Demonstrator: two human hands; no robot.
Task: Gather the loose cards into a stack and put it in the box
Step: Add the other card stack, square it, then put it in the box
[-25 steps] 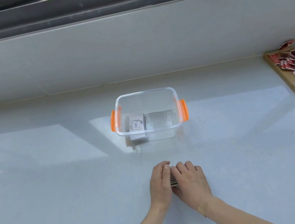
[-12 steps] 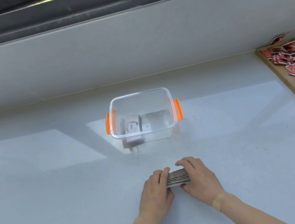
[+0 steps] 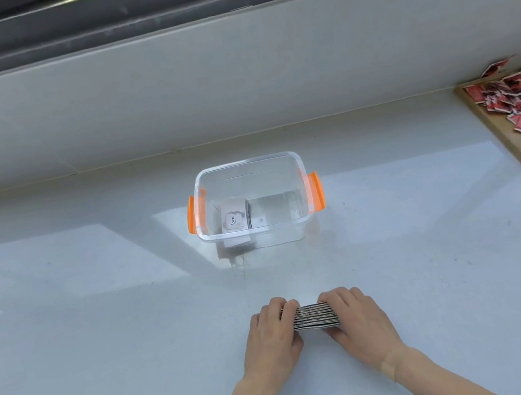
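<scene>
A stack of cards [image 3: 315, 316] stands on its edge on the white counter near the front, showing its striped side. My left hand [image 3: 271, 338] presses against its left end and my right hand [image 3: 361, 322] against its right end, fingers curled over the top. Farther back stands a clear plastic box [image 3: 248, 164] with orange side handles. Inside it, on the left, lies another small stack of cards [image 3: 235, 219] with the word "love" on top.
A wooden tray [image 3: 500, 141] holding several red packets sits at the far right of the counter. One red packet [image 3: 495, 67] lies behind the tray. A wall and a dark window frame rise behind the counter.
My hands have moved apart, so more of the stack shows between them. The stack now stands on its edge, squared up between both hands.
</scene>
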